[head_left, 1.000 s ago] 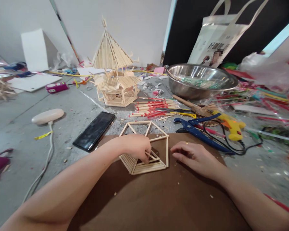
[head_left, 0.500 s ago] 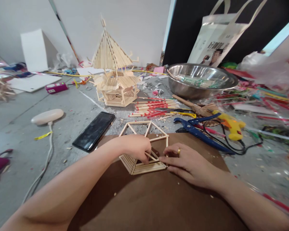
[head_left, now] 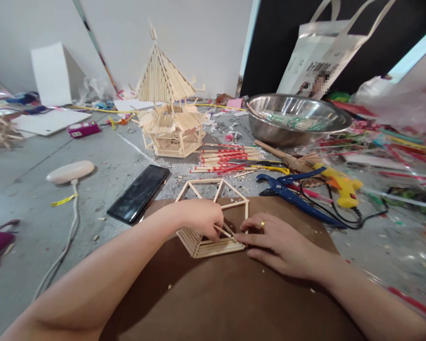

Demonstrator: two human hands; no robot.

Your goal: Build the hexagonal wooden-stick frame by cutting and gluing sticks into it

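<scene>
A flat six-sided frame of thin wooden sticks [head_left: 233, 205] lies partly on a brown board [head_left: 213, 303]. Its near and left-hand sections are filled with rows of sticks; the far ones are bare spokes. Over its middle, my left hand [head_left: 201, 218] is closed, thumb and fingers pinching a short wooden stick [head_left: 223, 231] that slants toward the near right corner. My right hand [head_left: 279, 241] lies with fingers stretched out, its index fingertip touching the stick's end at that corner. Part of the frame is hidden beneath my left hand.
Beyond the frame stand a stick-built pavilion model [head_left: 170, 123] and a steel basin [head_left: 298, 118]. Red-marked sticks [head_left: 227, 158], blue cutters [head_left: 298, 199] and a yellow glue gun [head_left: 341, 185] lie nearby. A black phone [head_left: 138, 194] and a white corded device [head_left: 70, 171] are at left.
My right index finger and the near end of the stick have shifted very slightly. Both hands otherwise stay in place on the frame.
</scene>
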